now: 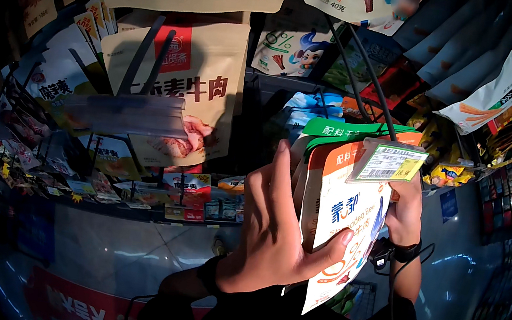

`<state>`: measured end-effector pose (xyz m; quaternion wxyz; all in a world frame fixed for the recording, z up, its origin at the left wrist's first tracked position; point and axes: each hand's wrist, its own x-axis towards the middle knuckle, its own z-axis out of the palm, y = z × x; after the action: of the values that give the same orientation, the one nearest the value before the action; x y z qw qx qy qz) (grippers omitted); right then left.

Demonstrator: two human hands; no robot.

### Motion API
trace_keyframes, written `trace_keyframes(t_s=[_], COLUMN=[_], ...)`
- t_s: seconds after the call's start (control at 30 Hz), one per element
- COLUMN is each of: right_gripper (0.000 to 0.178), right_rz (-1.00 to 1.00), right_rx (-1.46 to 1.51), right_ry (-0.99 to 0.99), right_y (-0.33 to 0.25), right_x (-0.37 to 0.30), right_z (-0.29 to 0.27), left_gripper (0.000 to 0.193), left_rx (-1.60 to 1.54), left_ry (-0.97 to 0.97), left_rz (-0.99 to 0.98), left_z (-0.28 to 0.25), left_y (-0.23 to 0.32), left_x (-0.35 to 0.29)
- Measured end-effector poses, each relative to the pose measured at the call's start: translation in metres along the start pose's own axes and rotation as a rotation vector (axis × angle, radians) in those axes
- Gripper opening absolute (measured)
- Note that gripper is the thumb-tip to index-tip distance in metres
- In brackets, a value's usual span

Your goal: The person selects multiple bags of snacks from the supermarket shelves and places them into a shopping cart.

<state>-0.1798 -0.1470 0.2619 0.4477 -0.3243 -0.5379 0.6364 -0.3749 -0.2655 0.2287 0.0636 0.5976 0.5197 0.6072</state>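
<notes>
A stack of orange-and-white snack pouches [332, 220], with green-topped ones behind the front pouch, is at a dark metal display hook [379, 99]. My left hand [273, 221] grips the stack from the left, its thumb across the front pouch and its fingers along the side and back. At the right edge of the stack is my right hand [403, 210], closed around that edge; most of its fingers are hidden by the pouches and the tag. A clear price-tag holder [391, 163] at the hook's end overlaps the top of the front pouch.
Large beige pouches [212, 124] hang to the left, with another clear tag holder [125, 112] jutting out before them. White pouches [499, 83] hang at the upper right. Lower shelves hold small packets [189, 190]. Tiled floor [146, 243] lies below, with a red printed panel [85, 303].
</notes>
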Motion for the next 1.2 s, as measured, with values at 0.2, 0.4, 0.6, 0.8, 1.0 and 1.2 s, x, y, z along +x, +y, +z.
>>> trace_keyframes(t_s=[0.2,0.4,0.6,0.8,1.0,1.2], right_gripper=[0.040,0.039,0.043,0.038,0.038,0.036], right_rz=[-0.035,0.027,0.105,0.145,0.305,0.308], right_rx=[0.003,-0.015,-0.052,0.011,0.043,0.201], right_ry=[-0.050,-0.028,0.118,0.184,0.154,0.249], right_y=[0.002,0.006,0.013,0.016,0.022,0.023], right_x=[0.000,-0.011,-0.039,-0.071,-0.085,-0.133], right_z=[-0.006,-0.005,-0.010,-0.018,-0.012,-0.032], left_gripper=[0.101,0.101,0.102,0.101,0.092,0.081], left_rx=[-0.017,0.000,-0.027,-0.068,-0.460,-0.762], left_ry=[-0.045,-0.054,-0.194,-0.340,-0.379,-0.635], left_rz=[-0.027,-0.038,-0.095,-0.140,-0.362,-0.593], left_z=[0.003,0.005,0.005,0.008,0.009,0.010], left_y=[0.000,0.004,0.010,0.020,0.016,0.037], left_x=[0.000,-0.010,-0.023,-0.033,-0.044,-0.055])
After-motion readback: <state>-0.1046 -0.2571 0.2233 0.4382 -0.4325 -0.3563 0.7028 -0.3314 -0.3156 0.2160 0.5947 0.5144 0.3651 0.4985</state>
